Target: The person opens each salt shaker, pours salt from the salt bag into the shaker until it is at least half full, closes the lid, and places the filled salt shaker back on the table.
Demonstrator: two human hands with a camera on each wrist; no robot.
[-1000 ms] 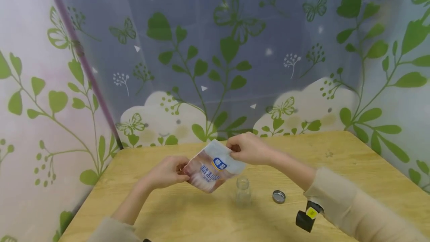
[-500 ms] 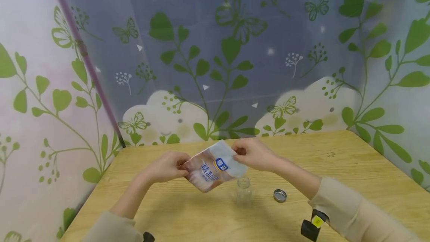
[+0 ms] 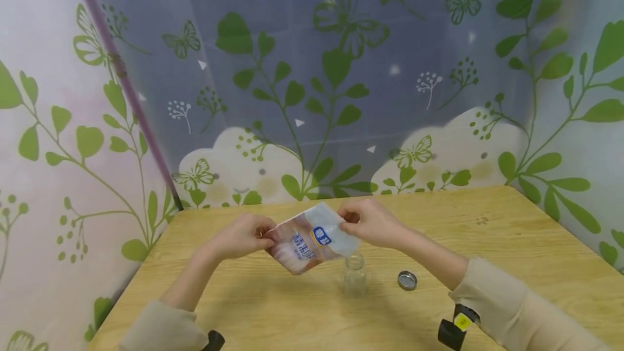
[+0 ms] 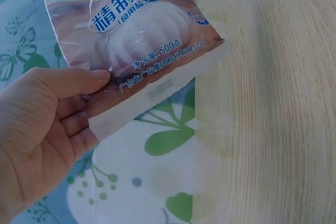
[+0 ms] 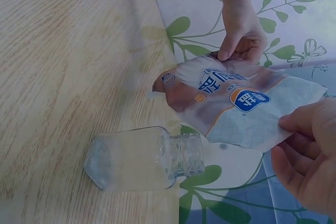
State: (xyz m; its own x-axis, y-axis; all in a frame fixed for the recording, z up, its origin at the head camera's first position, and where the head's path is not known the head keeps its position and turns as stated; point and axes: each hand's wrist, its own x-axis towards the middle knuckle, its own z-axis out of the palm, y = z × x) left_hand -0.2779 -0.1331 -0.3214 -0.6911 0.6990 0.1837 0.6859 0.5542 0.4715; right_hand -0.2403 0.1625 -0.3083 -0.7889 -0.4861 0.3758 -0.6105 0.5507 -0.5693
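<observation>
A printed plastic salt bag [image 3: 297, 245] is held slanted over the table between both hands. My left hand [image 3: 236, 238] pinches its lower left end, thumb on the printed face in the left wrist view. At the opposite, pale end, my right hand [image 3: 372, 223] pinches the top edge between thumb and fingers. The bag's lower right corner hangs right by the mouth of an uncapped clear glass jar [image 5: 136, 158], overlapping it in the head view. The jar stands upright on the table, and whitish material shows near its base in the right wrist view.
A round metal lid [image 3: 407, 280] lies on the wooden table [image 3: 273, 318] to the right of the jar. Around the table hangs a curtain [image 3: 292, 69] printed with leaves and butterflies. A dark wrist camera [image 3: 453, 329] sits on the right sleeve.
My left hand has risen a little, and the bag's right corner has come slightly lower toward the jar mouth. Both hands keep their grip; jar and lid stay put.
</observation>
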